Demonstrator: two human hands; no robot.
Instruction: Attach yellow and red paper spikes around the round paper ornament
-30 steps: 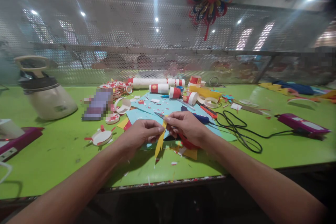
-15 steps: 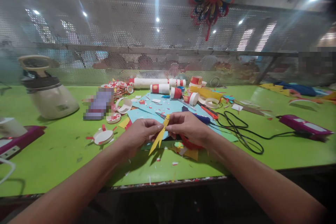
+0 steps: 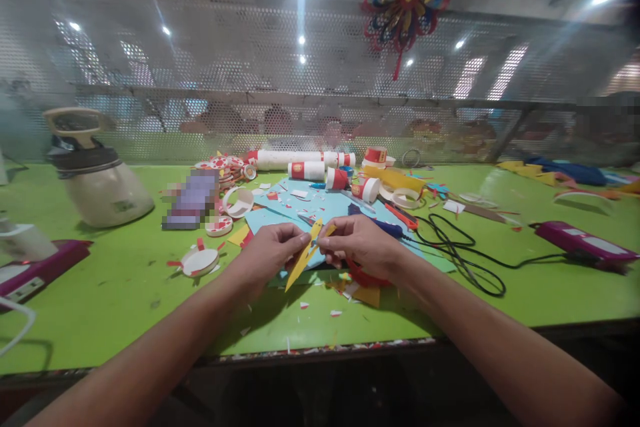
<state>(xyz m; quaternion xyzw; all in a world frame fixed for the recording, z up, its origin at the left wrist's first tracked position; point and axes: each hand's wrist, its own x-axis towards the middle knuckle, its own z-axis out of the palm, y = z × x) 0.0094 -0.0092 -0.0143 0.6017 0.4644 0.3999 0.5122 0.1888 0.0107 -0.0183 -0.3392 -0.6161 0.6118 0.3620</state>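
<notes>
Between thumb and finger, my left hand (image 3: pixel 274 248) pinches a narrow, pointed yellow paper cutout (image 3: pixel 299 269) with small holes near its upper end. The cutout slants down toward me above the table's front. My right hand (image 3: pixel 367 245) is closed on a small yellow strip (image 3: pixel 329 231) right beside it; whether the strip is joined to the cutout I cannot tell. Under and behind both hands lie light blue paper sheets (image 3: pixel 325 203). Scissors with red handles (image 3: pixel 367 272) lie partly hidden beneath my right hand.
Paper cups (image 3: pixel 306 170) and a long white tube (image 3: pixel 295 159) lie at the back. A blue-handled tool (image 3: pixel 380 223) with a black cord (image 3: pixel 465 250) lies to the right, near a purple power strip (image 3: pixel 583 243). A beige jug (image 3: pixel 103 187) and a blurred phone (image 3: pixel 193 197) stand left.
The yellow pieces have come apart at the top: my right fingers now hold a strip away from the cutout, which shows its holed face. The view has shifted slightly.
</notes>
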